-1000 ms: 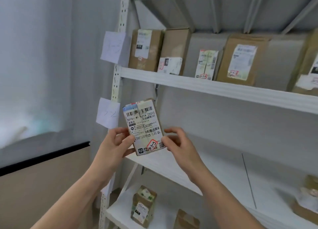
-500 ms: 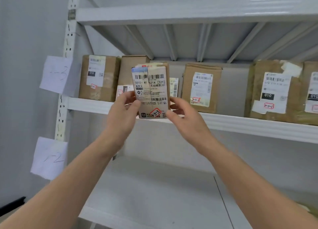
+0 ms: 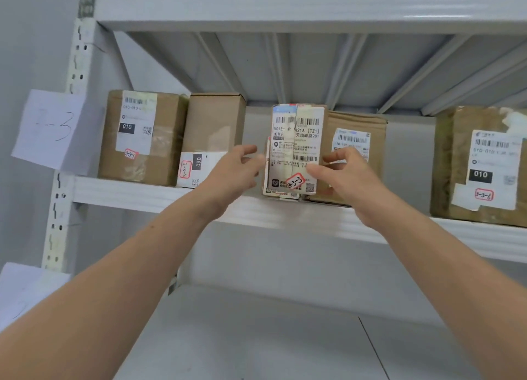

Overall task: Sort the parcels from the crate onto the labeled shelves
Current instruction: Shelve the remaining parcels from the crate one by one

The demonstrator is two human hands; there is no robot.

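Since the parcel (image 3: 296,140) stands upright on the front rim of the shelf (image 3: 159,194), directly between my two hands, I judge it light and easy to handle. It is a small, flat-sided carton, and I expect it to be stiff enough at the corners to take a squeeze. Its front is nearly covered by a glossy white shipping label, split down the middle by a seam, so that face is probably slick. The tall side edges, where the cardboard is firmest, are the better place to take hold.

My right hand (image 3: 350,180) pinches the parcel's right edge, with the thumb across the label and the fingers round the side. My left hand (image 3: 233,174) is relaxed, its fingers loosely spread at the parcel's left edge. I cannot tell whether they touch it.

A red-outlined sticker (image 3: 295,181) reading 3-3-3 sits on the label just beside my right thumb. Behind my right hand stands a creased brown carton (image 3: 356,157) with a rumpled top. Beyond my left hand is a plain matte box (image 3: 214,123), and further left a box wrapped in shiny tape (image 3: 139,137). Far to the left of both hands a paper sign (image 3: 54,128), handwritten, hangs on the perforated metal upright. The shelf itself is smooth, white painted steel.
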